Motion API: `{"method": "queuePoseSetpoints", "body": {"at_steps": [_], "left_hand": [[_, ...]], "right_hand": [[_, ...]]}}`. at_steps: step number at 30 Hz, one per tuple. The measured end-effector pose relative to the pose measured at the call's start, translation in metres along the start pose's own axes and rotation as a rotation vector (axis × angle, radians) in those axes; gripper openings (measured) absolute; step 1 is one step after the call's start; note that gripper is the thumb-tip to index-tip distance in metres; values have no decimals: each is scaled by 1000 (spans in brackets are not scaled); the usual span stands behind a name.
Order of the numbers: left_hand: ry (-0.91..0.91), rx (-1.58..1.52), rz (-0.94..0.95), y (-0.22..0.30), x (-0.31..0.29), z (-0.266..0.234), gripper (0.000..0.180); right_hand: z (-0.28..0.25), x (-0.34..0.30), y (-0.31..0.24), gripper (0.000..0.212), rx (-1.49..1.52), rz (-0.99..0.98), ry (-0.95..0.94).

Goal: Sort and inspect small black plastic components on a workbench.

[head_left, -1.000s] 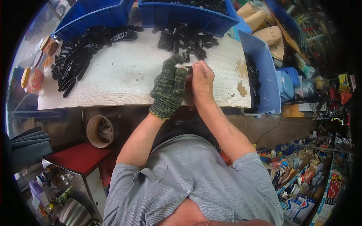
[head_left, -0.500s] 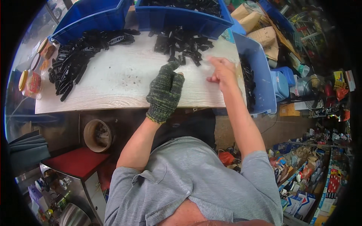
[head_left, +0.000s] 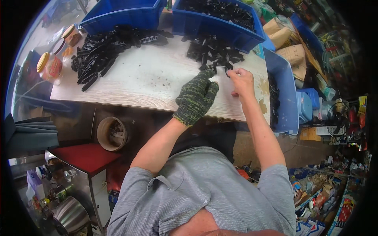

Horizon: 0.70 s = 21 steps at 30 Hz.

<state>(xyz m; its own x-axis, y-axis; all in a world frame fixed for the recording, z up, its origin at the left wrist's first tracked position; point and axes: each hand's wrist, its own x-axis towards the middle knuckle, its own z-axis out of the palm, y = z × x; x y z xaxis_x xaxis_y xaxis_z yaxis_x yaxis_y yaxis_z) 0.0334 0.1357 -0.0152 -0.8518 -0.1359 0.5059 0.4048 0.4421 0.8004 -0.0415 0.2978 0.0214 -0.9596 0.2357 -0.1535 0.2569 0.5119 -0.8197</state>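
A heap of small black plastic parts (head_left: pixel 214 53) lies at the far middle of the pale wooden worktop (head_left: pixel 145 84). My left hand (head_left: pixel 197 96), in a green knitted glove, rests on the board with its fingertips at the heap's near edge, and I see nothing in it. My bare right hand (head_left: pixel 242 80) is just right of it, its fingertips pinching one small black part (head_left: pixel 228 70) at the edge of the heap. The two hands are almost touching.
A spread of long black parts (head_left: pixel 104 51) covers the board's left side. Two blue bins (head_left: pixel 118 17) (head_left: pixel 220 21) stand at the back and another blue bin (head_left: pixel 281 90) hangs at the right edge. Jars (head_left: pixel 49 65) stand at the left. A round can (head_left: pixel 112 133) sits below the board.
The hands were together at the near edge a second ago. My right hand swung out toward the right bin, then came back to the heap. My left hand slid forward to the heap.
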Motion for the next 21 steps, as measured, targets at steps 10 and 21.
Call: {"method": "queuePoseSetpoints", "body": {"at_steps": [10, 21], "left_hand": [[-37, -38, 0, -1, -2, -6, 31], [-21, -36, 23, -4, -7, -5, 34]], "right_hand": [[2, 0, -8, 29, -109, -19, -33], [3, 1, 3, 31, -129, -220, -48]]}}
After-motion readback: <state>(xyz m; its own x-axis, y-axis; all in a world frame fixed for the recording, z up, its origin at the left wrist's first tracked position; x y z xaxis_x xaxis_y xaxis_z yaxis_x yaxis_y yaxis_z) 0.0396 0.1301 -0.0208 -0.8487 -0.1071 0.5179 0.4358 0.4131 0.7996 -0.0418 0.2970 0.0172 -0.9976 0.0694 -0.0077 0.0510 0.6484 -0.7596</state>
